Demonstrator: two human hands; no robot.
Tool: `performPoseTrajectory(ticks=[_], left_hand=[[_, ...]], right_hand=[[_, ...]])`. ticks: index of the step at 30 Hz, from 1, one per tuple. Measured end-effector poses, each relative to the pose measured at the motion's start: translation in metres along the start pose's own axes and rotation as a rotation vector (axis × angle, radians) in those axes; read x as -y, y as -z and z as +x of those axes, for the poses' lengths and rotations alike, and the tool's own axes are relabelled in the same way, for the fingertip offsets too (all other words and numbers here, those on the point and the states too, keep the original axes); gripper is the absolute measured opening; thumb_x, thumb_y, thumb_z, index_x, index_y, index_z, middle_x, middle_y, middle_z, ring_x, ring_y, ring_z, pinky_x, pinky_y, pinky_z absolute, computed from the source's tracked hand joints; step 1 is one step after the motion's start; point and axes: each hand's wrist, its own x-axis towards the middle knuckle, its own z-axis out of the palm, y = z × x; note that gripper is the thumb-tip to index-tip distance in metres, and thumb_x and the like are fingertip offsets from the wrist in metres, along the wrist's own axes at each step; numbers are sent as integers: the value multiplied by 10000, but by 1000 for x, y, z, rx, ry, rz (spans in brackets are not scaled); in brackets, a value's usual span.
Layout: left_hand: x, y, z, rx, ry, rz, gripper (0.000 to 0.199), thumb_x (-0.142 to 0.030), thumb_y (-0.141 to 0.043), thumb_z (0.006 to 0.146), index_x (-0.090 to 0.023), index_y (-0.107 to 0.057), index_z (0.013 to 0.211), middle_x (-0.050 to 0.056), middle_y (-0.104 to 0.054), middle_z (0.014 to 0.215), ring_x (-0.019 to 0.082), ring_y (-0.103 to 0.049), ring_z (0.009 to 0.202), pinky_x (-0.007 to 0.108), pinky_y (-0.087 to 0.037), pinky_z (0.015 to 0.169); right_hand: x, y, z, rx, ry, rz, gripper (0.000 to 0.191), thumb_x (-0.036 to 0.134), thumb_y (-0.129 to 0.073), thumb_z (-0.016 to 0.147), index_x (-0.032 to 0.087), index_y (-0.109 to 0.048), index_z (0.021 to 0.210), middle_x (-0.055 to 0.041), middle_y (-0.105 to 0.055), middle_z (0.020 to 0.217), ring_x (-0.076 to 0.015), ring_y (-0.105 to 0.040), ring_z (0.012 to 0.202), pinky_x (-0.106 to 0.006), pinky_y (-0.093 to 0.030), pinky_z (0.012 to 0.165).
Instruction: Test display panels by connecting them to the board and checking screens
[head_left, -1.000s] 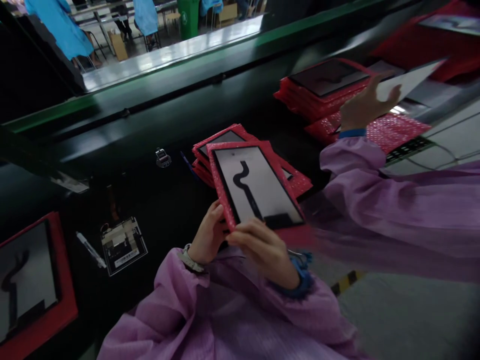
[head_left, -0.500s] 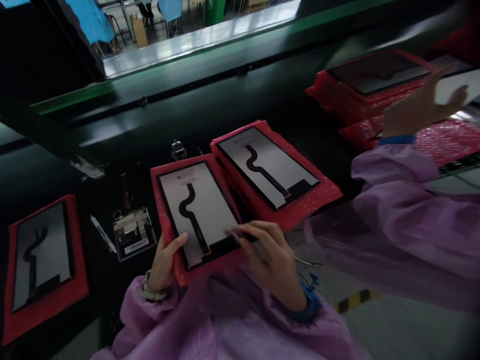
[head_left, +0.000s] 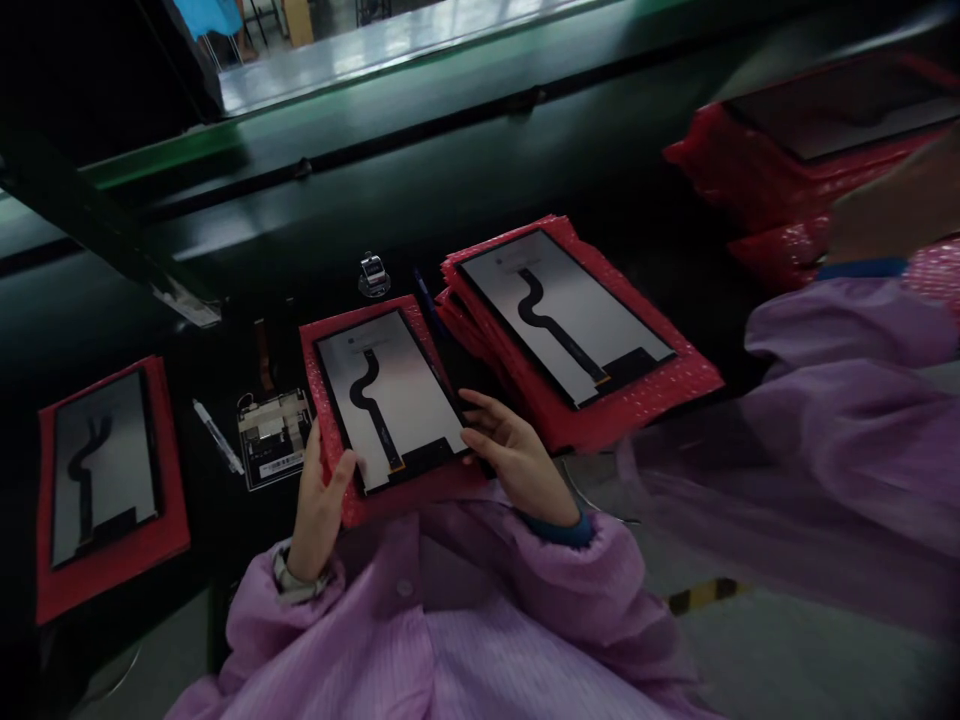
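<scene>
In front of me lies a tablet display panel [head_left: 412, 400], its pale back up, with a curved black flex cable [head_left: 379, 425] on it. Under the panel is a red bubble-wrap bag [head_left: 439, 483]. My left hand [head_left: 319, 505] grips the bag's lower left edge, thumb on top near the panel's edge and fingers mostly hidden beneath. Closed on the panel's lower right edge is my right hand [head_left: 517, 460]; some fingertips are hidden. Just right of it, a similar panel [head_left: 577, 300] rests on a stack of red bags [head_left: 637, 408].
At the left lie another panel [head_left: 120, 450] on a red bag, a white pen [head_left: 217, 437] and a small circuit assembly [head_left: 274, 435]. A metal tally counter [head_left: 373, 275] and a blue pen [head_left: 427, 300] are behind. A co-worker's sleeve [head_left: 847, 340] reaches in beside more red bags [head_left: 750, 180].
My right hand, earlier blurred and pinching something thin above the panel's lower right corner, now grips the panel's right edge. The co-worker's hand has moved mostly out of view; the view has shifted.
</scene>
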Motion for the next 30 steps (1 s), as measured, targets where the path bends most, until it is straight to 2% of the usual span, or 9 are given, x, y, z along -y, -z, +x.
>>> performPoseTrajectory(ticks=[3,5,8,12,16,19,21,24,30], left_hand=[[13,12,-19,-87,-338,406,612,-415,-663,920,-249,-474,1477,118,-484,1524,279,-415,1460,477,-358,1223],[20,17,-29,-77,-458,573,576,-370,-619,962,-263,-446,1501,115,-535,1469,262,-488,1394,469,-414,1180],[25,19,-35,1,-495,658,559,-371,-541,1014,-270,-382,1541,108,-611,1373,237,-601,1262,435,-493,1099],[29,16,-34,-28,-506,699,614,-446,-533,1012,-255,-338,1562,139,-559,1423,268,-591,1267,466,-502,1080],[32,10,-31,-52,-520,732,609,-412,-558,1003,-244,-353,1552,146,-537,1397,259,-600,1225,468,-498,1088],[32,8,-32,-44,-544,736,579,-345,-566,1000,-240,-382,1539,147,-533,1392,273,-556,1292,476,-473,1113],[31,8,-32,-56,-546,703,551,-308,-573,992,-238,-420,1516,144,-541,1381,270,-553,1292,466,-466,1116],[27,8,-35,-88,-569,643,478,-268,-577,982,-236,-498,1453,130,-575,1340,254,-565,1267,435,-467,1101],[15,5,-41,-65,-670,481,444,-186,-597,947,-223,-516,1382,100,-661,1180,232,-629,1135,401,-525,987]], right_hand=[[-1,-3,1,-40,22,33,648,388,-838,709,263,-619,1306,-31,-575,1015,-128,-555,835,-196,-530,568],[0,-5,0,-51,23,64,637,385,-846,692,264,-627,1278,-23,-582,1004,-119,-548,813,-183,-504,556],[4,-8,-1,-50,17,95,630,392,-840,697,283,-605,1271,-13,-595,1008,-116,-562,810,-184,-499,569],[3,-9,1,-38,28,55,658,418,-826,701,292,-541,1281,-11,-588,1016,-128,-588,830,-201,-520,591],[0,-12,-4,-15,127,-309,515,416,-689,820,234,-539,1278,-60,-610,1054,-174,-616,830,-312,-561,665],[10,-18,-20,-194,365,-767,371,372,-570,930,196,-586,1257,-123,-630,1157,-256,-606,998,-458,-531,894],[22,-22,-33,-262,508,-940,271,352,-539,974,184,-626,1168,-128,-637,1134,-265,-589,1036,-448,-506,924],[35,-30,-51,39,527,-968,189,298,-493,1024,180,-629,967,-69,-652,932,-180,-613,863,-306,-505,769],[12,-64,-69,1120,446,-1227,248,365,-584,991,132,-665,971,-73,-715,915,-193,-672,799,-304,-482,647]])
